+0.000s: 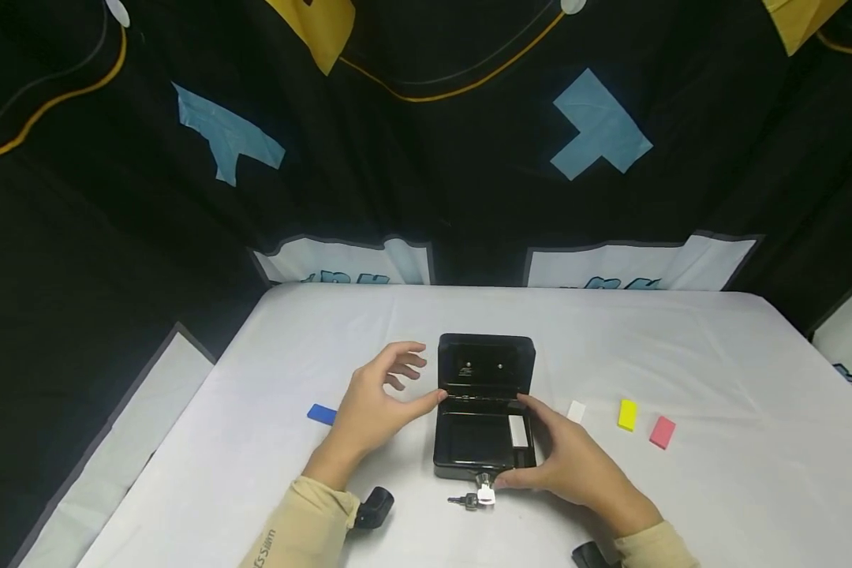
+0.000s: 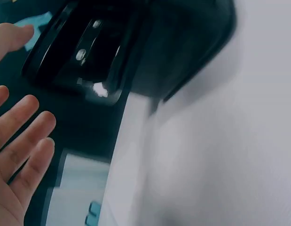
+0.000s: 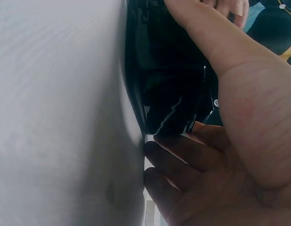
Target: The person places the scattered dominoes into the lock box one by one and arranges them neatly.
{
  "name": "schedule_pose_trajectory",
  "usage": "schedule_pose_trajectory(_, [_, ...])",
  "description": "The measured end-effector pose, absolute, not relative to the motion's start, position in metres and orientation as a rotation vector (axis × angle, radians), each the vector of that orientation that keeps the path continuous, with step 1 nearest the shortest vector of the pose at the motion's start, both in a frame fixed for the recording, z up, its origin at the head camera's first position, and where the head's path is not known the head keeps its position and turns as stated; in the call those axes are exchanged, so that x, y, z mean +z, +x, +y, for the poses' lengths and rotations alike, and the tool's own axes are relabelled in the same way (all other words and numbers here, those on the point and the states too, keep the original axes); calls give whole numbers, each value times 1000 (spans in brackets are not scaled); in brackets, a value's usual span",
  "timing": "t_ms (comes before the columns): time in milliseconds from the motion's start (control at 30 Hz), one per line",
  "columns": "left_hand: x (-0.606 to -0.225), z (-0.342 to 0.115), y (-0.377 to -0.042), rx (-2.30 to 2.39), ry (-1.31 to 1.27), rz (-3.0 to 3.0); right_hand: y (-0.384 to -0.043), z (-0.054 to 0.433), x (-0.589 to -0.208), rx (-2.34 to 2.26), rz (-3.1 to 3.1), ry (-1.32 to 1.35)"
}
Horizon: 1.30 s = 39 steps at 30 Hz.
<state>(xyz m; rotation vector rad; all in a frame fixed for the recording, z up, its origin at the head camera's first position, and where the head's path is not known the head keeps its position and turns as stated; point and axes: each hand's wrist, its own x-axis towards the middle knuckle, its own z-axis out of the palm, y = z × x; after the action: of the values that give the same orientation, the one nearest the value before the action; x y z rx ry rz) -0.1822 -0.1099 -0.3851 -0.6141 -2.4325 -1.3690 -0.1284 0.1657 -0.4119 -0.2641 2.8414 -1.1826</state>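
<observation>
A small black metal cash box (image 1: 472,438) stands on the table with its lid (image 1: 486,363) raised. Inside it, at the right, lies a white rectangular piece (image 1: 517,431). A silver lock with a key (image 1: 484,495) sticks out at the front. My right hand (image 1: 575,465) holds the box by its right side, thumb at the front and forefinger by the back corner; its other fingers lie along the box wall in the right wrist view. Fingers spread, my left hand (image 1: 376,406) is beside the box's left edge, thumb tip close to the hinge; whether it touches is unclear.
Left of the box a blue block (image 1: 322,414) is partly behind my left hand. On the right lie a white block (image 1: 576,411), a yellow block (image 1: 627,415) and a pink block (image 1: 662,432). A white cloth (image 1: 681,339) covers the table; a black curtain (image 1: 426,181) hangs behind.
</observation>
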Motion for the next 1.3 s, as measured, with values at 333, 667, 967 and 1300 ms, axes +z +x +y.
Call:
schedule_pose_trajectory(333, [-390,-156,-190,-1259,-427,-2525,-128,165,-411,-1157,2849,-240])
schedule_pose_trajectory(667, [-404,-177,-192,-1006,-245,-2736,-129,166,-413,-1168,2843,-250])
schedule_pose_trajectory(967, [-406,-187,-193,-849,-165,-2861,-129,165,-412,-1171,2843,-262])
schedule_pose_trajectory(1300, [-409,-190,-192,-806,-135,-2932,-129,167,-413,-1161,2842,-256])
